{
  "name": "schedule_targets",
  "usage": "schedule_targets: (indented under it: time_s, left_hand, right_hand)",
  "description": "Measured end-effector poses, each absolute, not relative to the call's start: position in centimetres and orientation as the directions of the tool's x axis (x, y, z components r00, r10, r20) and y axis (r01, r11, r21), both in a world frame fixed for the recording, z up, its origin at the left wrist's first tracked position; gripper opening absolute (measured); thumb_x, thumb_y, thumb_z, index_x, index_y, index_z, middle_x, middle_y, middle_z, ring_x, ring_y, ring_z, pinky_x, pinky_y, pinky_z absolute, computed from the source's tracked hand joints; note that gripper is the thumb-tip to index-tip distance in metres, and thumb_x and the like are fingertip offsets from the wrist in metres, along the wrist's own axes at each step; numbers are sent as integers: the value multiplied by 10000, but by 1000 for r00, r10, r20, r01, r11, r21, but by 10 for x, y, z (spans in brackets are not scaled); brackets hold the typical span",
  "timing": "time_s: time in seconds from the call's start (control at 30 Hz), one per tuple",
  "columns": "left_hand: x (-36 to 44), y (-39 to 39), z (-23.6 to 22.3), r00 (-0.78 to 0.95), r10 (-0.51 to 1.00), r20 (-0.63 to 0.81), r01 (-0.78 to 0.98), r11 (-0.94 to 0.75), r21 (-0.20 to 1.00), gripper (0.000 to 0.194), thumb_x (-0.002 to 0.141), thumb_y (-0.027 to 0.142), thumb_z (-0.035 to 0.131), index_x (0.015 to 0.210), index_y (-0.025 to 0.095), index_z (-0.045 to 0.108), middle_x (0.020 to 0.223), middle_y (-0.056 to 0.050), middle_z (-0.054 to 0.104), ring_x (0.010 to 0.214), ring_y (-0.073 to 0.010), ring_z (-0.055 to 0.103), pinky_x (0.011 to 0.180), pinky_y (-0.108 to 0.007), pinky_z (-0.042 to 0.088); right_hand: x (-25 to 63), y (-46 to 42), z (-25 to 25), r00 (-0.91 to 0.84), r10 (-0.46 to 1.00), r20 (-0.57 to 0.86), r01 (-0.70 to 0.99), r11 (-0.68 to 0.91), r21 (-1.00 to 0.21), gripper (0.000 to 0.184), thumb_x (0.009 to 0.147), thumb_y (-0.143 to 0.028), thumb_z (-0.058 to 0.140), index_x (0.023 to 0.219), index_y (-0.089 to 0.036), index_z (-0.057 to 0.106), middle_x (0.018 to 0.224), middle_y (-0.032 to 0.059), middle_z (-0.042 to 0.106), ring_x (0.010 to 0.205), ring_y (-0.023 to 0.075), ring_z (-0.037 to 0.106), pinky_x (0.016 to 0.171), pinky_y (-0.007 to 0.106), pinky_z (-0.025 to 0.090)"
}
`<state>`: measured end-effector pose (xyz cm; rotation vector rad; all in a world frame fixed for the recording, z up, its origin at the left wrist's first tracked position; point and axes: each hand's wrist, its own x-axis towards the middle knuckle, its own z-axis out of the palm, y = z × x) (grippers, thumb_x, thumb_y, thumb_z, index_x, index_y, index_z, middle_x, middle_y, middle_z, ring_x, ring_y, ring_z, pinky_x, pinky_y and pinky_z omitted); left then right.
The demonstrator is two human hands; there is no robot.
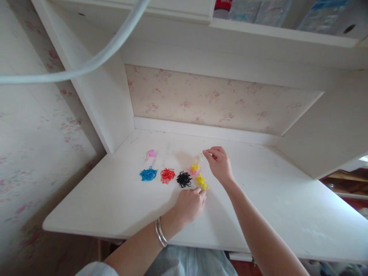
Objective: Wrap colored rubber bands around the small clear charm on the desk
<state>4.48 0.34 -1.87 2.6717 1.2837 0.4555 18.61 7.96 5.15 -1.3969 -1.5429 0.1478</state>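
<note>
My left hand [190, 204], with a silver bangle at the wrist, rests on the table with its fingers curled down beside a small pile of yellow rubber bands [201, 181]; its fingertips are hidden. Above the tabletop, my right hand [217, 163] has thumb and forefinger pinched together, and whatever sits between them is too small to name. Between the hands stands a small pinkish container [194, 169] with yellow bands in it, and a clear piece [198, 158] is just behind. Black bands [184, 179], red bands [167, 175] and blue bands [148, 173] lie in separate piles leftward.
A pink object [151, 153] lies behind the blue pile. The white table [115, 207] is bounded by side panels and a papered back wall [186, 96]. A white tube [94, 61] crosses the upper left, and a shelf [258, 30] overhangs the back.
</note>
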Motion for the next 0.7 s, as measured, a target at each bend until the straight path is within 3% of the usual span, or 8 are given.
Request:
schedule_targets:
  time_s: [0.4, 0.57, 0.7]
  left_hand:
    - [44, 4, -18, 588, 786, 189, 731, -617, 290, 279, 933, 326, 351, 947, 208, 603, 854, -55, 646, 693, -180, 630, 588, -277, 438]
    - [45, 4, -18, 586, 791, 174, 736, -610, 292, 271, 935, 329, 349, 942, 209, 591, 868, -51, 646, 695, -177, 629, 607, -280, 448]
    - [46, 5, -20, 561, 811, 163, 756, -583, 299, 258, 935, 315, 351, 961, 202, 581, 889, -61, 649, 752, -183, 633, 649, -287, 462]
  right_hand:
    - [186, 89, 46, 71, 806, 588, 762, 337, -553, 348, 836, -497, 519, 814, -222, 732, 909, 33, 615, 660, 105, 539, 657, 259, 437]
    - [192, 84, 44, 137, 800, 584, 736, 312, -600, 396, 843, -521, 489, 823, -202, 723, 897, 46, 626, 623, 107, 520, 633, 262, 435]
    - [205, 67, 23, 196, 845, 497, 710, 227, -666, 406, 847, -523, 473, 798, -193, 704, 861, 51, 635, 637, 124, 526, 624, 267, 424]
